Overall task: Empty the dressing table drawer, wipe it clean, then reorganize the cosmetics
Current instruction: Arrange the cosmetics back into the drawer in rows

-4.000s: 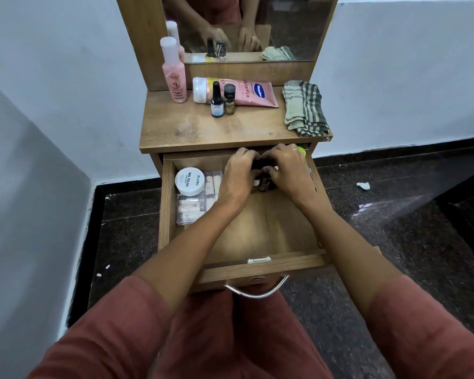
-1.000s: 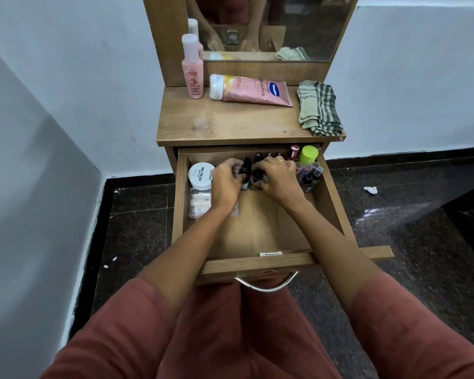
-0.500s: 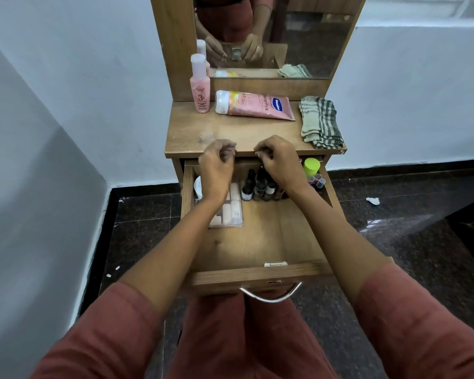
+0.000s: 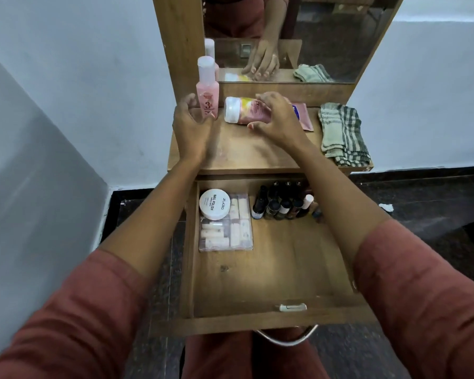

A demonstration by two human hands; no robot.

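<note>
**Two hands at the pink things above the drawer**

The fingers (image 4: 267,98) of the right hand (image 4: 278,117) curl over the pink tube (image 4: 244,112). The thumb is on the near side, so this hand grips the tube. The tube lies flat on the table top (image 4: 246,151), just above the back of the open drawer (image 4: 257,321).

The fingers (image 4: 187,103) of the left hand (image 4: 192,129) are bent and spread wide next to the bottom of the pink bottle (image 4: 208,86). (I cannot tell if they touch it or hold it, because the hand is a bit blurry.) The bottle stands up straight above the drawer's back left corner, just beside the tube's white cap.

Above the drawer's right side, a folded striped cloth (image 4: 342,132) lies on the table top, well apart from both hands. A mirror (image 4: 326,36) stands higher up, behind the table top.

In the drawer's back left corner, a round white tub (image 4: 214,204) sits on top of a clear box (image 4: 230,236) full of small pale things. Along the drawer's back wall, a bunch of small dark bottles (image 4: 282,206) stands close together, near the box. A curved metal handle (image 4: 285,337) hangs on the drawer's front. Both arms, in reddish sleeves, stretch over the drawer.
</note>
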